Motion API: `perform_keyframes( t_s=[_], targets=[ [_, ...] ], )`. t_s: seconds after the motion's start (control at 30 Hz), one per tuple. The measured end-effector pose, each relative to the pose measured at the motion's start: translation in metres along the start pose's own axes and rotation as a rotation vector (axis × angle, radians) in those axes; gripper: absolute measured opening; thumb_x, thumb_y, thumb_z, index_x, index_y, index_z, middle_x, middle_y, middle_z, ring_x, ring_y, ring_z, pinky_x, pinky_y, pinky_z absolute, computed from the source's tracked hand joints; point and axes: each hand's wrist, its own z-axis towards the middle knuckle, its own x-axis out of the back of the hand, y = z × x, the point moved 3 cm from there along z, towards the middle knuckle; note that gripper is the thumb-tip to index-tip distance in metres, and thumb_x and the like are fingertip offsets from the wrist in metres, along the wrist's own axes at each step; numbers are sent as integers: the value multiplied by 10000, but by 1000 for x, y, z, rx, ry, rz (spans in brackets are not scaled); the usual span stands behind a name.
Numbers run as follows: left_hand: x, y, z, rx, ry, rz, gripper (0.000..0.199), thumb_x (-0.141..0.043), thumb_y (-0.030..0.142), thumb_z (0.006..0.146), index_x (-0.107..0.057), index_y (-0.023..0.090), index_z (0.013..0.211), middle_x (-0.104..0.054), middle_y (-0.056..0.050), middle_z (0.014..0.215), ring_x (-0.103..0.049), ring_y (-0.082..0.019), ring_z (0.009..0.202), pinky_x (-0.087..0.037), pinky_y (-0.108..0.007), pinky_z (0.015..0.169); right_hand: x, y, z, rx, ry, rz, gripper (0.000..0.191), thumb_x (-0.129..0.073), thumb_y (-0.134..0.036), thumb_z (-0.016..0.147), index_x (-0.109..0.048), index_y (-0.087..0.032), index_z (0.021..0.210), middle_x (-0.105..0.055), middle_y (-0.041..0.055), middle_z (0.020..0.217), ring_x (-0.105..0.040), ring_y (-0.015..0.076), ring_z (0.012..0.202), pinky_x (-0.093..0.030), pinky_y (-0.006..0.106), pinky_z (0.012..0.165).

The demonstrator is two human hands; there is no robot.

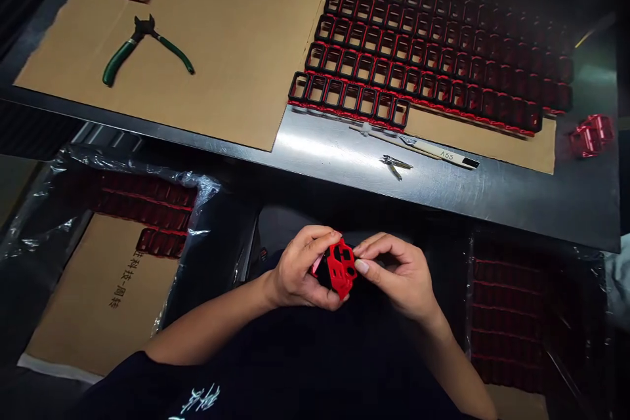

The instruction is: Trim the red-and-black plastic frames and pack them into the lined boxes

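My left hand (308,269) is wrapped round a red and black plastic housing (339,269), held above my lap in front of the table edge. Dark openings show on the housing's red face, which is turned toward my other hand. At the right side of that face, my right hand (394,269) has thumb and forefinger pinched together, touching or nearly touching the housing. Whatever lies between those fingertips, if anything, is too small to make out.
Rows of similar housings (413,79) stand on the metal table (315,144). Green-handled pliers (142,29) lie on cardboard (221,33). Near the front edge are a small clipper (395,166) and a white pen-like tool (443,152). Plastic-lined boxes hold more housings at left (162,243) and right (506,308).
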Motion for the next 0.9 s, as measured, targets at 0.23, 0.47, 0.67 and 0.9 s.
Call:
perform_keyframes(
  t_s=[0.23,0.47,0.67,0.9],
  targets=[
    [0,-1,-1,61,5,-32,856,-756,535,753,-456,136,1449,-641,-149,1099,-680,-280,945,-635,-396,715,4,20,-7,-149,47,146,178,-727,-395,903,-763,-224,871,-798,64,903,-736,186,747,-594,281,620],
    [-3,-4,-6,77,18,-76,835,-696,570,818,-428,124,1472,-621,-166,1123,-667,-287,987,-635,-434,761,-15,19,-12,-238,-157,340,310,-779,-394,853,-715,-230,1108,-798,51,914,-756,171,768,-614,287,700],
    [-5,-12,-14,210,-16,-225,836,-757,548,788,-451,162,1464,-636,-184,1220,-660,-314,1085,-614,-501,884,-21,19,-13,-251,-145,230,417,-840,-328,791,-662,-231,1155,-777,50,946,-751,175,814,-612,287,714],
    [-13,-20,-25,442,-114,-637,791,-787,438,777,-457,219,1463,-597,-203,1396,-662,-327,1216,-565,-491,1022,-26,16,-12,-245,-65,159,416,-859,-258,739,-662,-234,1105,-720,24,896,-687,130,726,-587,232,626]
  ],
)
